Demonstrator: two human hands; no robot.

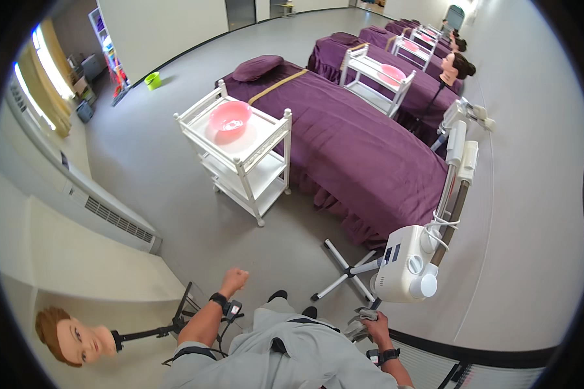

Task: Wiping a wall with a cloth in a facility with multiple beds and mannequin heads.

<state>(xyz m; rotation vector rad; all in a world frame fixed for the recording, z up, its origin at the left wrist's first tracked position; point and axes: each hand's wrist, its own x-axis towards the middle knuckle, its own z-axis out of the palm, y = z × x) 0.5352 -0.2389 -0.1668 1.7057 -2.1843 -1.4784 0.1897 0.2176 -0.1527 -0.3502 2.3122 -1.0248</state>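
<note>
My right hand [378, 327], low and right of centre, grips a crumpled grey cloth [357, 325]. My left hand [235, 280] hangs over the floor with its fingers curled; nothing shows in it. Above my right hand stands a white facial steamer [404, 265] with a jointed arm and a wheeled base. A white three-tier trolley [246, 167] stands further ahead, and a pink bowl [230, 116] sits on its top shelf. Beyond the trolley lies a massage bed with a purple cover [355, 150], a purple pillow [258, 68] and a yellow strip [277, 86] across it.
A mannequin head [78, 335] on a black tripod stands at lower left, near my left arm. The steamer's crossed base [349, 272] is on the floor ahead of my feet. More purple beds, trolleys and mannequin heads [455, 65] line the right wall. A green bucket [153, 81] stands farther off.
</note>
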